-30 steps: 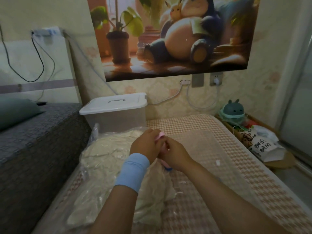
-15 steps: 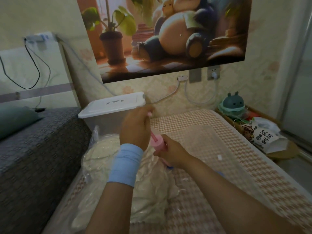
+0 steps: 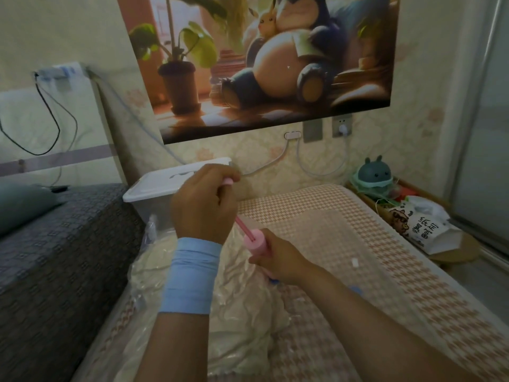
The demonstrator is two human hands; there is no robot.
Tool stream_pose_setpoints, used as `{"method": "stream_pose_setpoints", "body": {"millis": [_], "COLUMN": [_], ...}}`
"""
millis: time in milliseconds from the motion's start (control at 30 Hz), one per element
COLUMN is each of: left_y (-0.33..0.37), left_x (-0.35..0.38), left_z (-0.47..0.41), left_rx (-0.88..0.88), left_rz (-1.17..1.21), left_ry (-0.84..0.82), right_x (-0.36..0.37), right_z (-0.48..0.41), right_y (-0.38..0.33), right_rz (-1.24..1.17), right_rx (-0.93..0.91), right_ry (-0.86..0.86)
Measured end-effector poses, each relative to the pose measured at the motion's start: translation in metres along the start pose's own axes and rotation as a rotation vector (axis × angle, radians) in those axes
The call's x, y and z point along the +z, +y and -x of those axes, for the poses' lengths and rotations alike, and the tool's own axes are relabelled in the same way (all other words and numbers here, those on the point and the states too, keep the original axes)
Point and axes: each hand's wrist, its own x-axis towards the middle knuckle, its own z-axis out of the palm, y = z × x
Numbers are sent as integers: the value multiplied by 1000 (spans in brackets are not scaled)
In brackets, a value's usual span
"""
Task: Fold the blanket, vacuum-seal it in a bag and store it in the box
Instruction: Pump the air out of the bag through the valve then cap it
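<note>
A cream blanket lies inside a clear vacuum bag (image 3: 242, 307) on the checked bed, crumpled and partly flattened. A pink hand pump (image 3: 258, 242) stands on the bag near its right side. My right hand (image 3: 278, 260) grips the pump's barrel. My left hand (image 3: 203, 202), with a blue wristband, grips the pump's handle, raised so that the thin pink rod shows between handle and barrel. The white-lidded storage box (image 3: 165, 183) sits shut at the head of the bed, behind my left hand.
A dark grey sofa (image 3: 55, 257) runs along the left of the bed. A low round table (image 3: 454, 252) to the right carries a printed bag and a green toy. Cables hang from wall sockets behind the box. The checked bed cover (image 3: 344, 244) spreads out to the right.
My left hand has pulled the pump handle up and away from the barrel, drawing the rod out. My right hand stays on the barrel.
</note>
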Motion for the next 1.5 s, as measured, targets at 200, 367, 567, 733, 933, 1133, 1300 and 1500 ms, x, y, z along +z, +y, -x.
{"method": "stream_pose_setpoints", "body": {"millis": [200,367,567,733,933,1133,1300,1500], "left_y": [-30,-18,11,-18,-6,10,-13,-22], "left_x": [39,19,-21,32,25,-15,26,48], "left_z": [56,29,-11,49,42,-6,30,63], "left_rx": [-377,-394,-98,-290,-345,-23,-240,-345], "left_rz": [-72,-42,74,-74,-144,15,-167,-88], "left_ry": [-671,-525,-82,-556,-630,-85,-283,-626], "right_x": [11,8,8,12,9,5,12,16], "right_z": [-3,-1,2,2,0,-3,-4,-3], "right_y": [-11,-11,-8,-13,-12,-3,-6,-7], "right_rz": [28,64,58,69,107,114,96,105], "right_rx": [14,-19,22,24,-21,-11,-3,2], "right_ry": [-15,12,-7,-19,-27,-4,-30,-23]}}
